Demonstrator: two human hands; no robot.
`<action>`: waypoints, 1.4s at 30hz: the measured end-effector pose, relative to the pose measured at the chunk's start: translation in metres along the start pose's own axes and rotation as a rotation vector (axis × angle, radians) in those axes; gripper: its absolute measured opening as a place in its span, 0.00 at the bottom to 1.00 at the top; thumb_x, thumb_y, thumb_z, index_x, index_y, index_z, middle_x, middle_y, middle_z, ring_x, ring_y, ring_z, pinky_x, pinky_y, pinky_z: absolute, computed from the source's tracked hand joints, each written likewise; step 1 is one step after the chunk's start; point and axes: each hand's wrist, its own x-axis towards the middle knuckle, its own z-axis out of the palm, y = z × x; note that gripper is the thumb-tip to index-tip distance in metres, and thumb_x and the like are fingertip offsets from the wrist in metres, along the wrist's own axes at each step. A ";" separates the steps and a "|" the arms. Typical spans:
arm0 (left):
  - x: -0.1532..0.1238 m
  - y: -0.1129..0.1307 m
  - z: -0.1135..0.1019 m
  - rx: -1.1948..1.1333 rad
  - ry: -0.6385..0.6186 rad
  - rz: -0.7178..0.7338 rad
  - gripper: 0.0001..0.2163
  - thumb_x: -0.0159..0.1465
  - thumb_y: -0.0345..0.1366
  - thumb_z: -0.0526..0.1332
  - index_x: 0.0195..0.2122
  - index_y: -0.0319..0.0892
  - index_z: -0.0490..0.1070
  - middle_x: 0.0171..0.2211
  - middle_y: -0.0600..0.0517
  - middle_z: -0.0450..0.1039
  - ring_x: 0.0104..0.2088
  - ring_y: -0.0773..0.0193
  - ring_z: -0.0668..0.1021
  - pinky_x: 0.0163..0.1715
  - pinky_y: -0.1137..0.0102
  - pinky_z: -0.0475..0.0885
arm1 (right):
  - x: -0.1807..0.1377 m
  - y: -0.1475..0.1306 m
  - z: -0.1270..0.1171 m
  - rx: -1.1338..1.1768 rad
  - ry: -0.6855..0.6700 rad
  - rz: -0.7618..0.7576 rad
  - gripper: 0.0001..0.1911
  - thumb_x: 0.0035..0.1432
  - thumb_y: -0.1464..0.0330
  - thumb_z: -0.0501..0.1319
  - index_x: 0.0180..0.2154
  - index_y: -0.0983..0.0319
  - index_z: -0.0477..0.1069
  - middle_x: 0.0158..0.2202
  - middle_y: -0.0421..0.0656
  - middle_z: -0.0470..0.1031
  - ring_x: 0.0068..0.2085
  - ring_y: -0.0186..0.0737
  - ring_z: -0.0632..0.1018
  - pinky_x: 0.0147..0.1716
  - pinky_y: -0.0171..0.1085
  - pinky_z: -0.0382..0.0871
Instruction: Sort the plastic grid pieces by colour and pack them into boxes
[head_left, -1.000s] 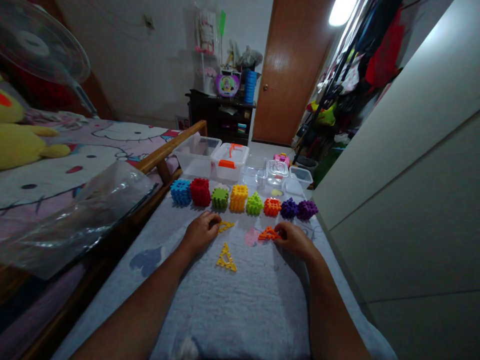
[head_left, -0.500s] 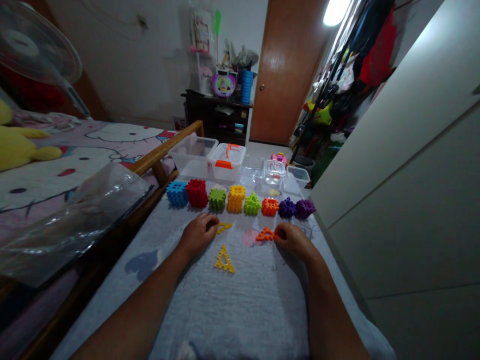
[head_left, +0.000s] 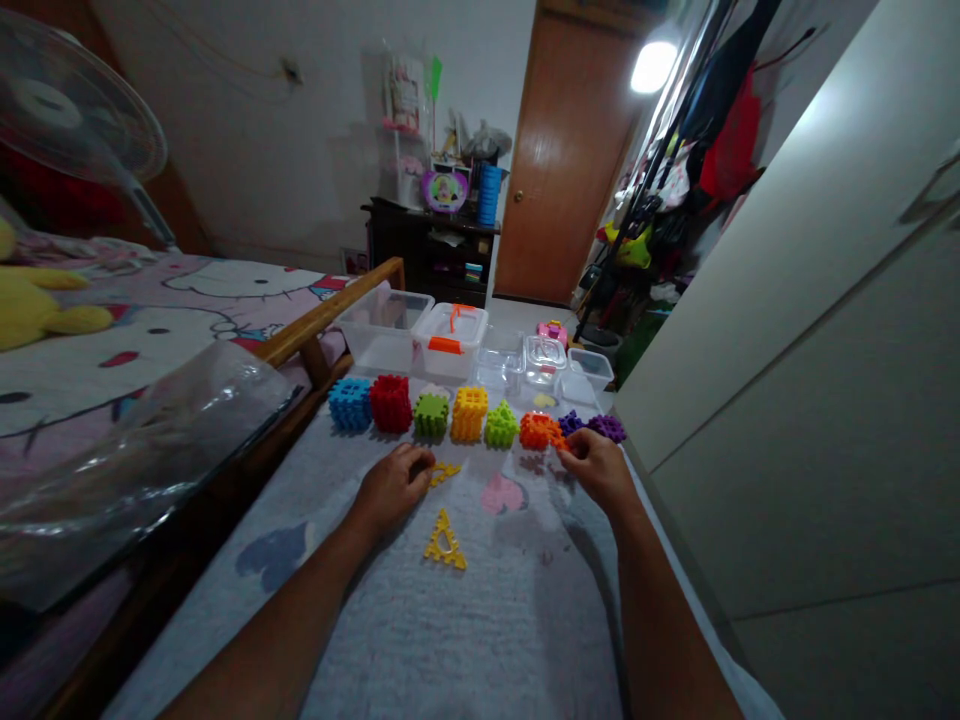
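Observation:
My right hand [head_left: 596, 462] pinches an orange toothed building piece [head_left: 557, 438], raised just in front of the orange stack [head_left: 534, 430] and partly merging with it in view. At the left, my left hand [head_left: 395, 485] has thumb and fingertips closed on the edge of a yellow toothed piece [head_left: 445, 473] on the cloth. Nearer to me lies a yellow triangle piece [head_left: 445, 542] with a hole in its middle. Beyond both hands stand stacks in a row, among them a blue stack [head_left: 350, 404], a red stack [head_left: 391, 404], a yellow stack [head_left: 470, 414] and a purple stack [head_left: 607, 428].
Behind the row are a clear open tub [head_left: 384, 330], a lidded box with orange clips [head_left: 450, 340] and smaller clear containers [head_left: 544, 358]. A wooden rail [head_left: 330, 312] runs along the left, with a plastic bag [head_left: 172, 450] beside it. A white cabinet [head_left: 810, 330] bounds the right.
My right hand has lifted the orange piece off the cloth and carried it forward to the orange stack. My left hand stays at the yellow piece. The view has tilted slightly.

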 end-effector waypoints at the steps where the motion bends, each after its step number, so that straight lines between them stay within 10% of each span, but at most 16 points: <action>1: 0.000 0.000 0.000 -0.004 0.000 -0.001 0.09 0.59 0.36 0.56 0.35 0.41 0.75 0.36 0.48 0.72 0.37 0.58 0.76 0.40 0.65 0.70 | 0.005 -0.003 0.001 -0.009 0.054 0.017 0.05 0.48 0.66 0.60 0.26 0.61 0.70 0.22 0.39 0.72 0.24 0.34 0.70 0.26 0.32 0.58; 21: -0.002 0.002 -0.002 -0.010 -0.064 0.015 0.14 0.58 0.38 0.61 0.44 0.41 0.74 0.40 0.47 0.73 0.41 0.56 0.77 0.42 0.65 0.71 | 0.021 -0.027 0.038 -0.348 0.141 0.159 0.07 0.54 0.66 0.61 0.32 0.62 0.74 0.29 0.49 0.79 0.28 0.39 0.76 0.25 0.34 0.56; 29: -0.002 0.007 -0.003 -0.045 -0.073 0.009 0.17 0.55 0.35 0.65 0.46 0.41 0.73 0.43 0.46 0.74 0.43 0.56 0.76 0.46 0.64 0.71 | -0.016 -0.032 0.029 -0.077 -0.027 -0.030 0.06 0.54 0.67 0.61 0.36 0.61 0.72 0.24 0.40 0.73 0.26 0.36 0.73 0.28 0.33 0.59; 42: -0.013 0.040 0.005 -0.269 -0.117 0.155 0.13 0.56 0.30 0.62 0.44 0.43 0.73 0.42 0.49 0.72 0.39 0.62 0.74 0.39 0.69 0.71 | -0.055 -0.051 0.081 0.442 -0.364 -0.091 0.14 0.56 0.65 0.60 0.45 0.63 0.72 0.31 0.41 0.75 0.31 0.36 0.74 0.32 0.34 0.67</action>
